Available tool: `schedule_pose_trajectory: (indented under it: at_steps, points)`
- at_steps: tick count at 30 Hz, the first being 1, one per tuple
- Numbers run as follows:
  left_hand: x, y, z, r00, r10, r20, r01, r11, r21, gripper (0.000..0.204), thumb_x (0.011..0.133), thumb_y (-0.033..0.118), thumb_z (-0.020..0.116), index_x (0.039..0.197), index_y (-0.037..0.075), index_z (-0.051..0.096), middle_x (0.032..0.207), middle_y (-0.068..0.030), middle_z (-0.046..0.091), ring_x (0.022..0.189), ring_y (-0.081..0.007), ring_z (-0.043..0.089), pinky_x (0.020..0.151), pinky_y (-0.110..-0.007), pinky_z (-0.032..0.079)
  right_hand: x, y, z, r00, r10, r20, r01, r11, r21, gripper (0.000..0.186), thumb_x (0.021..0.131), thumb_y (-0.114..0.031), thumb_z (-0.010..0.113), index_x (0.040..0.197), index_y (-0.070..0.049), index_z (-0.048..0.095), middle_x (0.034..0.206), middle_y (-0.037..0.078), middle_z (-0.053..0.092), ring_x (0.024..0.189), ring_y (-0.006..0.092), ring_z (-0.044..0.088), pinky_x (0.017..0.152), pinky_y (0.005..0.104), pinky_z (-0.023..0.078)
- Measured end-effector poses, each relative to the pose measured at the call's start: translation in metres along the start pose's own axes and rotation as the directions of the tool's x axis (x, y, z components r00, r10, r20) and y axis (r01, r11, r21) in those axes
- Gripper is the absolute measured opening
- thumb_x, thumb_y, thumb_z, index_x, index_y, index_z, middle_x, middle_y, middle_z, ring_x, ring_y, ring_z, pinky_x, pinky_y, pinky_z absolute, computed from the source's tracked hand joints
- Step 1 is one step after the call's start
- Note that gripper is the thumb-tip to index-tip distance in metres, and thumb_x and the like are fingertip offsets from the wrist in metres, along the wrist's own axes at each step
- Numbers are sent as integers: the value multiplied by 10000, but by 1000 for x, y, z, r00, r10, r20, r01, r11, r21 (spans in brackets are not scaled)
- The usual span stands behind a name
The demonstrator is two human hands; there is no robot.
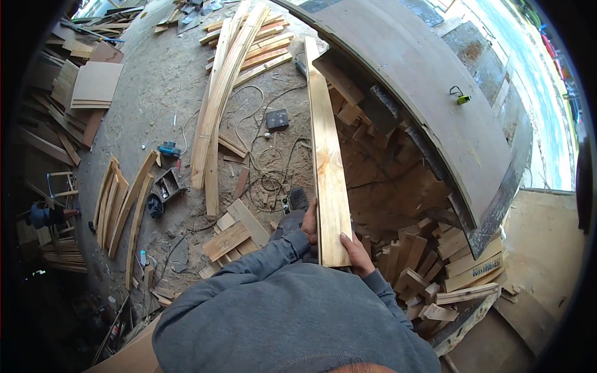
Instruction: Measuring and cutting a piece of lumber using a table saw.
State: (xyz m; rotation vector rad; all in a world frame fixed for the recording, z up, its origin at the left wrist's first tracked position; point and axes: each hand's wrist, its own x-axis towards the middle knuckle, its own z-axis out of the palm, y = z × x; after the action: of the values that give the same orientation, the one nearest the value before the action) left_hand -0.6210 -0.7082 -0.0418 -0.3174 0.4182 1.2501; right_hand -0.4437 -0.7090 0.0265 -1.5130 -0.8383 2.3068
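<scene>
Watching from beside the table (429,99), I saw the plank (331,186) reaching out in front of the grey shirt (292,317), its near end just beyond the chest. Each grip was closed on it: the left hand (309,222) at its left edge, the right hand (357,253) at the right edge by the near end, thumb laid on the upper face. It looked like plain sawn wood, stiff along its length and hardly fragile. I judged it light enough for two hands, yet held so near one end, the far end would pull downward unless something bore it. The face seemed dry, likelier to splinter than to slip. Holding both edges suited steering; a hand nearer the middle would have balanced it better.

Some of it escaped me. The fingers beneath the plank were hidden, and I couldn't tell whether the far end hung free or rested on something. Shade beside the table blurred some of the offcuts (410,255), the cable (267,180) lay in loops I couldn't follow, and the dark rim cut off the scrap pile (53,149) at the left.
</scene>
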Motion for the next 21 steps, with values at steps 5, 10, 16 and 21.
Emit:
schedule_pose_trajectory:
  at_steps: [5, 10, 16, 21]
  points:
    - [42, -29, -34, 998, -64, -20, 65, 996, 62, 913, 946, 788, 354, 1426, 27, 511, 1221, -280, 670, 1066, -426, 694, 947, -553, 565, -15, 17, -42, 975, -222, 3, 214, 935, -282, 654, 1041, -294, 595, 1573, -20, 333, 1450, 133, 553, 1278, 187, 542, 1063, 322, 433]
    - [74, 3, -61, 997, -27, -75, 38, 990, 139, 1006, 898, 853, 351, 1421, 8, 508, 1205, -288, 673, 1060, -423, 697, 931, -556, 572, -52, 9, -30, 984, -175, -23, 160, 941, -297, 535, 1048, -295, 559, 1464, 20, 439, 1309, 150, 628, 1181, 203, 586, 1029, 349, 453]
    - [119, 46, -67, 973, 65, -220, -8, 968, 252, 899, 951, 787, 366, 1416, 37, 538, 1260, -210, 680, 1100, -371, 688, 979, -512, 555, -65, -3, -29, 973, -213, -95, 179, 943, -281, 575, 994, -246, 649, 1422, 96, 475, 1326, 235, 628, 1233, 265, 599, 1054, 351, 442]
    - [268, 211, -120, 939, 93, -332, 40, 927, 372, 871, 945, 787, 399, 1454, 95, 538, 1327, -142, 662, 1156, -341, 650, 1013, -466, 517, -53, -25, -18, 973, -137, -187, 18, 848, -529, 948, 827, -427, 811, 1484, 91, 365, 1389, 311, 553, 1260, 406, 583, 1089, 433, 439]
